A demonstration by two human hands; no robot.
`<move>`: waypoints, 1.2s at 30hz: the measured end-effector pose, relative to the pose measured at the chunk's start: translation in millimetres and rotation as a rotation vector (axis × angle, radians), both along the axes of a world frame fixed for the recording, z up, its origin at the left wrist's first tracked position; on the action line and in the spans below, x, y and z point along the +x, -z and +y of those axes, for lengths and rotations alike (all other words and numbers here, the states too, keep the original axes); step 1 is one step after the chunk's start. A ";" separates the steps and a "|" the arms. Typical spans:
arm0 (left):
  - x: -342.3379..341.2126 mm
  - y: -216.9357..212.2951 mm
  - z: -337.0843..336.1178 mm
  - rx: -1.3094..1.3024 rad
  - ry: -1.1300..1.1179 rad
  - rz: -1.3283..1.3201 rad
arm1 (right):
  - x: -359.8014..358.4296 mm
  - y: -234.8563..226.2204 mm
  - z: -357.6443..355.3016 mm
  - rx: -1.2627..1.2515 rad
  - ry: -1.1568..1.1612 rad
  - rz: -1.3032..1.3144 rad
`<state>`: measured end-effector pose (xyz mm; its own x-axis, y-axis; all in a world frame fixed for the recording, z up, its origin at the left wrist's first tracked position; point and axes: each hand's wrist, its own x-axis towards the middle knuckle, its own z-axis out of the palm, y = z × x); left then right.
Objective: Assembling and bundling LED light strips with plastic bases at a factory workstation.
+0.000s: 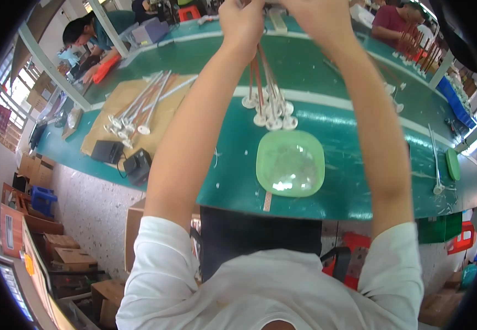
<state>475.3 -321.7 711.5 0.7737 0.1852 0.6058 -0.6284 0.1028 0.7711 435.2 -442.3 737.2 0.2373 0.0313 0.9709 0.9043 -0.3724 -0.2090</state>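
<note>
Both my arms reach far forward over the green bench. At the upper edge of the picture are my left hand and my right hand, close together. Their fingertips are cut off by the frame, so any grip is hidden. Below my left hand lies a bundle of thin brown and white rods with white round ends; their far ends pass behind that hand. Nearer to me sits a light green rounded-square dish with small, shiny, see-through contents that I cannot make out.
At left, more white-ended rods lie on brown cardboard, beside black boxy devices. A single rod and a green lid-like piece lie at right. Two people work across the bench. A black chair stands before me.
</note>
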 end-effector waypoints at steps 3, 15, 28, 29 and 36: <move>4.4 -6.4 3.5 -0.048 0.004 0.079 | 0.2 44.2 -21.3 -0.147 0.152 0.180; -29.1 10.7 23.9 0.279 0.425 -0.267 | 12.5 73.6 -5.1 -0.026 -0.380 0.906; -7.1 82.0 5.0 0.474 0.868 0.434 | 22.9 74.7 -25.2 0.058 -0.217 0.756; -4.5 83.1 7.5 0.513 0.904 0.452 | 24.9 74.2 -28.1 0.055 -0.216 0.759; -4.6 86.7 2.3 0.428 0.627 0.166 | 37.3 80.1 -33.6 0.002 -0.301 0.810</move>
